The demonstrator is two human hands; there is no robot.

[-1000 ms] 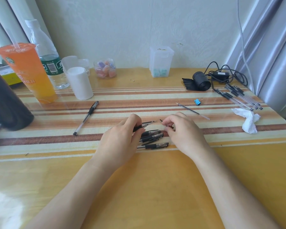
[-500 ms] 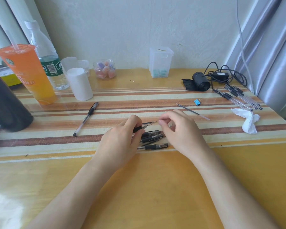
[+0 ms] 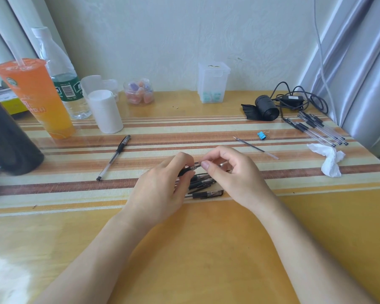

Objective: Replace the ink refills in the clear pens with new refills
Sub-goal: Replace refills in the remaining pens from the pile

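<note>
Both hands meet above the pen pile (image 3: 203,185): left hand (image 3: 162,189) pinches a pen (image 3: 190,168), right hand (image 3: 233,174) pinches its tip. Twist gently, keeping the barrel steady.

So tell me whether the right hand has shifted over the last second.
Yes. The right hand moved left, away from the loose black refill, closing on the clear pen that the left hand holds.
</note>
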